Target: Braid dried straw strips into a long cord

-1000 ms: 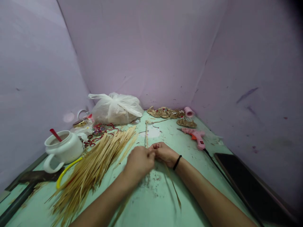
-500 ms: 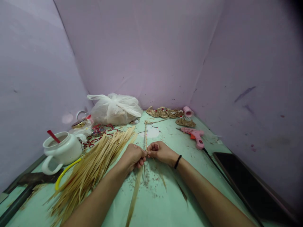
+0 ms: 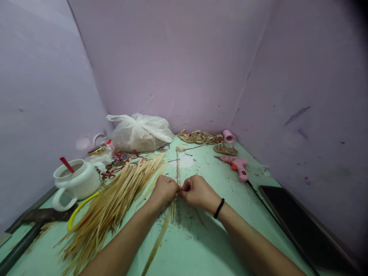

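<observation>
A thin straw braid [image 3: 178,168] runs toward me down the middle of the table, its far end near the back. At its near end my left hand [image 3: 165,191] and my right hand [image 3: 199,192] meet, fingertips pinched together on the straw strips. Both hands are closed. A long loose strip [image 3: 157,242] trails from under my left hand to the front edge of view. The exact crossing of strips between the fingertips is hidden. Left of my left hand lies a bundle of dry straw strips [image 3: 115,203].
At left stand a white pot [image 3: 79,184] and a hammer [image 3: 37,222], with a yellow loop [image 3: 73,218]. Farther back are a tied plastic bag [image 3: 140,134], braided straw pieces [image 3: 199,137] and a pink spool [image 3: 228,136]. A pink glue gun [image 3: 237,165] and a dark flat tablet-like object [image 3: 299,226] lie right.
My hands have shifted slightly toward me, the right wrist lower and its fingers closed in more. The trailing strip's near end has swung left.
</observation>
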`<state>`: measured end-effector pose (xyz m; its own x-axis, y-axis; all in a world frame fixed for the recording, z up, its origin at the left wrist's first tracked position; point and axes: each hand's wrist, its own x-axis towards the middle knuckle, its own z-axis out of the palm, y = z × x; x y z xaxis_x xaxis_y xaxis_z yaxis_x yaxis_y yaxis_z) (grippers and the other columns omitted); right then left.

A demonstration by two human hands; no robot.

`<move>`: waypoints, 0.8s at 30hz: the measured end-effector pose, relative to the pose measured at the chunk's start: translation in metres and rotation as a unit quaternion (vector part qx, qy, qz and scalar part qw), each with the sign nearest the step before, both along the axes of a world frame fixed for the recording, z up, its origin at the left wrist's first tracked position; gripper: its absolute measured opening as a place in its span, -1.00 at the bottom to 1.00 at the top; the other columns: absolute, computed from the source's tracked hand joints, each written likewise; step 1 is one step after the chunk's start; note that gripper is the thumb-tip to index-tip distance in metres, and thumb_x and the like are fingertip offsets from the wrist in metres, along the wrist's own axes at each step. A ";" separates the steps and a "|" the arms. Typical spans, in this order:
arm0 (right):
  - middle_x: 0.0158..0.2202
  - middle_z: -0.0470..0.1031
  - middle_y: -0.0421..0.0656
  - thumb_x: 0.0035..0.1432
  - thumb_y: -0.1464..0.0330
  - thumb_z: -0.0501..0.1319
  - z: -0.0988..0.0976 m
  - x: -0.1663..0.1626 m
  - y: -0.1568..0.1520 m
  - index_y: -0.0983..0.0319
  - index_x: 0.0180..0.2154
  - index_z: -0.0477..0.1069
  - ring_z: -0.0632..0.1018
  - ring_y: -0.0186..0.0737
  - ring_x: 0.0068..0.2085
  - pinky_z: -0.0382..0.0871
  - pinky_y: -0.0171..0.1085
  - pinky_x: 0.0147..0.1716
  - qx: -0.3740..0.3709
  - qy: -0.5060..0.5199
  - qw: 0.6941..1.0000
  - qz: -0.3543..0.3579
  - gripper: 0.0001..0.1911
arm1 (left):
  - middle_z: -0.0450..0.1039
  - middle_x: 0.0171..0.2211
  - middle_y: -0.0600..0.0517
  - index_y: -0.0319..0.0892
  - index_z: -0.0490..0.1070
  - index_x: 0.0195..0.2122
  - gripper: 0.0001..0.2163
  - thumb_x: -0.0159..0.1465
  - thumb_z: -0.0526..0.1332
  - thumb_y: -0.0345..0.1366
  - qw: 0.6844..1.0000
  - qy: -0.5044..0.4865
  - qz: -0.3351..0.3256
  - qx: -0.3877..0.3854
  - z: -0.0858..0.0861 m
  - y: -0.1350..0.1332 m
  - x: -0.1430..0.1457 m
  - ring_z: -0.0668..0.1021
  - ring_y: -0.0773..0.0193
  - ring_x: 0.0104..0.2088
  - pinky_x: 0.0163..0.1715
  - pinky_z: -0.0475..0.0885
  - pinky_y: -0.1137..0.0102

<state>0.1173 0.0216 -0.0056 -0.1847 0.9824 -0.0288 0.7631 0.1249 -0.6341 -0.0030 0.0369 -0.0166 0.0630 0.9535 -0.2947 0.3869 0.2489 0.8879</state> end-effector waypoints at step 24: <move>-0.81 0.07 -0.36 -0.19 0.47 0.12 -0.016 -0.002 0.010 0.29 -0.70 0.23 0.04 -0.52 -0.71 -0.15 -0.41 -0.70 -0.148 0.282 0.944 -0.089 -0.87 | 0.17 -0.79 0.16 -0.27 0.33 -0.63 -0.96 -0.14 0.14 -0.40 0.985 -0.071 -0.142 -0.069 0.014 0.008 -0.020 0.16 0.51 -0.79 -0.77 -0.02 0.54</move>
<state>0.1149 0.0318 -0.0218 -0.0864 0.9634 -0.2537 0.2853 -0.2201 -0.9328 -0.0232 0.0452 -0.0030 0.3714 0.8431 -0.3890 0.3323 0.2705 0.9035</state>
